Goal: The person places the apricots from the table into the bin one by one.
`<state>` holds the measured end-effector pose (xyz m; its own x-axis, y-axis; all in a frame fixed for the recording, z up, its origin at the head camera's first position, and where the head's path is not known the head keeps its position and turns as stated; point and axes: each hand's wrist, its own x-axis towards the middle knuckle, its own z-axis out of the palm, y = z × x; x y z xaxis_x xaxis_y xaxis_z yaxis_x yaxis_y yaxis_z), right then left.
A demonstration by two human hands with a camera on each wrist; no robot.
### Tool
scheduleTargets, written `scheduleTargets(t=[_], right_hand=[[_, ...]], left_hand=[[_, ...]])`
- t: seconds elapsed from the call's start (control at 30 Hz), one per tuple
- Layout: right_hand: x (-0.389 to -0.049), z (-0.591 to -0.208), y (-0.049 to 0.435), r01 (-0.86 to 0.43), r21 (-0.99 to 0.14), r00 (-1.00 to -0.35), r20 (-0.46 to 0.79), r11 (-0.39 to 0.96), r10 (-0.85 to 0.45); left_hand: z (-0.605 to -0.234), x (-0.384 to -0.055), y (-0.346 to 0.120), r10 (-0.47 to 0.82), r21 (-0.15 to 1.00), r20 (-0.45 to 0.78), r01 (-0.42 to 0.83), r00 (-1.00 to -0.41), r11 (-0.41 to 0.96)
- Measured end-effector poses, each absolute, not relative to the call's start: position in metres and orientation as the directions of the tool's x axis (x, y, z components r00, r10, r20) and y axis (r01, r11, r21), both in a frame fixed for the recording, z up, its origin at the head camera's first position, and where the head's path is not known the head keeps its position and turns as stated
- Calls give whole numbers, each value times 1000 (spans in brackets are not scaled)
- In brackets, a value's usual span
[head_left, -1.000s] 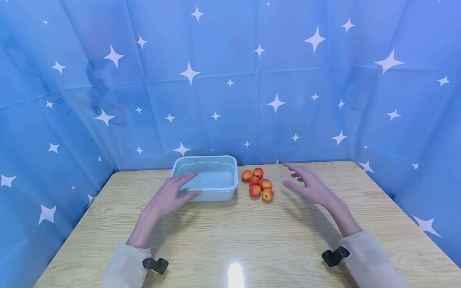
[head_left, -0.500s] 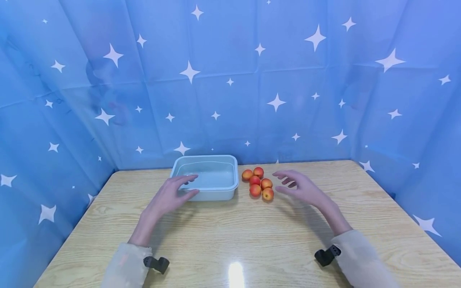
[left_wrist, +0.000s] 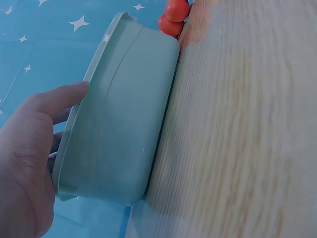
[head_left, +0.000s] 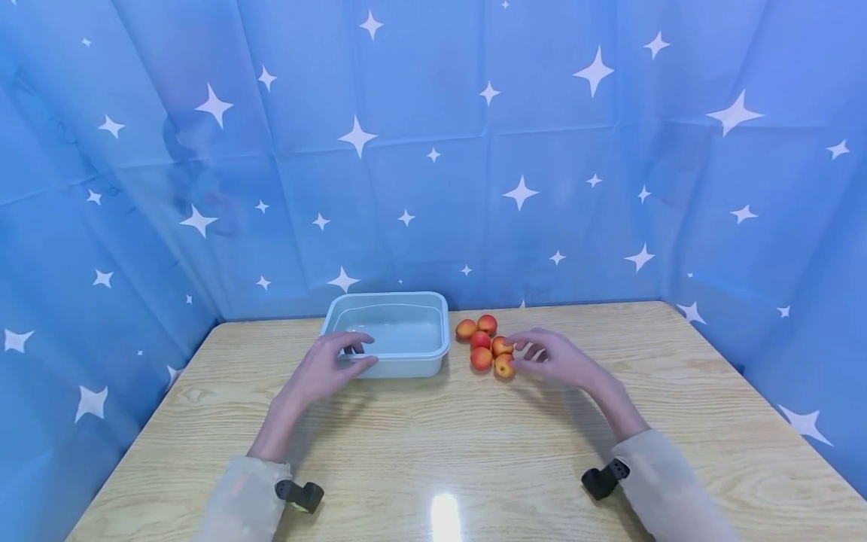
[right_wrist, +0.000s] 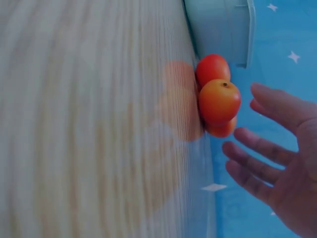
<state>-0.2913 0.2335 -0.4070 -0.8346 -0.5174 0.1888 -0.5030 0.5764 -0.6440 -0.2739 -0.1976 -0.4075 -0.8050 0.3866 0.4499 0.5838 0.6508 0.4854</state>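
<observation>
The left hand (head_left: pixel 323 369) is at the near left corner of a light blue plastic box (head_left: pixel 400 367), its thumb in front of the near rim and its fingers bent over the inside. A clear gap shows between thumb and fingertips, with the rim passing between them, so the hand does not pinch the box; whether the thumb or palm rests on the rim, the pictures do not settle. The right hand (head_left: pixel 555 357) hangs at the right side of six red and yellow fruits (head_left: pixel 480 341), fingers apart and lightly bent, thumb well away from them, with nothing in its grasp. From the head its fingertips overlap the two rightmost fruits, but the right wrist view shows space between the fingers and the nearest fruit (head_left: pixel 503 367), which has a dark stem spot. The fruits lie bunched just right of the box, near the back edge of a wooden table (head_left: pixel 433 444). A blue curtain (head_left: pixel 433 90) with white stars (head_left: pixel 357 138) stands behind. Pale sleeves (head_left: pixel 240 500) cover the forearms, and a black gadget (head_left: pixel 300 494) sits at each cuff
</observation>
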Motion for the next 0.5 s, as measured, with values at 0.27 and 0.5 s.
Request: scheduleTargets(t=[0.27,0.5], right_hand=[[-295,-411,230,-518,-629,-808,138,579,-573],[-296,-412,229,-501,-625,-802,76,598,-593]], left_hand=[[-411,-277,-197,384,487,461,590,-800,644],[-411,-278,-196,390,489,485,612,-783,621]])
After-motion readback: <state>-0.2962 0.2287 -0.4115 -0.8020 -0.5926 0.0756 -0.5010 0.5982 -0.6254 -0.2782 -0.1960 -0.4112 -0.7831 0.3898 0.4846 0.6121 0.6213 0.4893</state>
